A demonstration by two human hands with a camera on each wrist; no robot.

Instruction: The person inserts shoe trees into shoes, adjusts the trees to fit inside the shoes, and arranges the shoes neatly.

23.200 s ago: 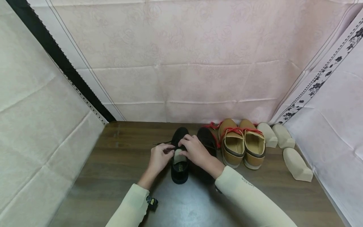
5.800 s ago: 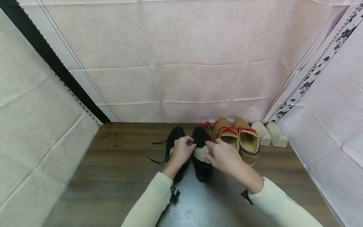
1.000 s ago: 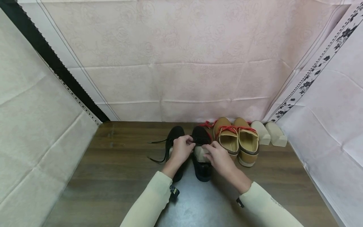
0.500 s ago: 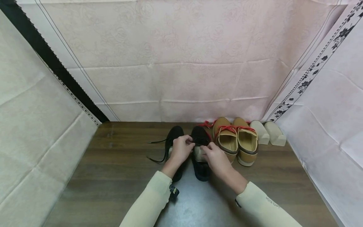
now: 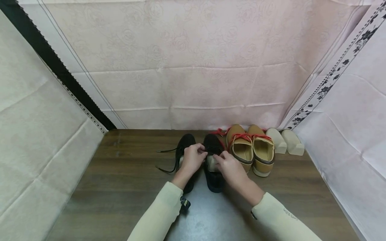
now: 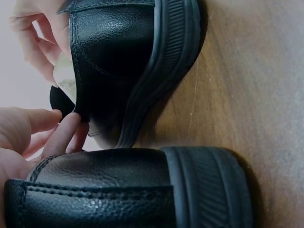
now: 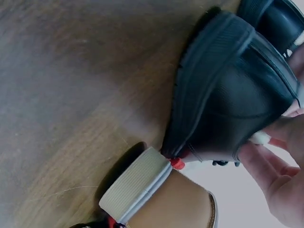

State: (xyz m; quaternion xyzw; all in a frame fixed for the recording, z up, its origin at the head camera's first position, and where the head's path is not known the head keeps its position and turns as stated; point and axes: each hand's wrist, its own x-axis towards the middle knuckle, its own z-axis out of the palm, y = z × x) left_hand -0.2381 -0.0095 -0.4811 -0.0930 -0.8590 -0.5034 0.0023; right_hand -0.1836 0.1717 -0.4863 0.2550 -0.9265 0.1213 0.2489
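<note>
Held left hand (image 5: 193, 158) at the lacing of the right black leather shoe (image 5: 214, 182), thumb and forefinger almost together on a dark edge, tongue or lace. Drew right hand (image 5: 231, 168) inward over several seconds, thumb and fingers bent by the beige shoe form (image 5: 212, 164) inside that shoe; could not tell, from the cropped right-wrist view, whether gripping anything. Thus narrowed the gap between both hands, probably for fine work at the lacing, then barely moved in the last half second. Had the left black shoe (image 5: 185, 143) just beside, one loose lace (image 5: 166, 171) trailing over the wood-grain surface (image 5: 129, 194), with tan shoes (image 5: 263, 166) near on the other side.
</note>
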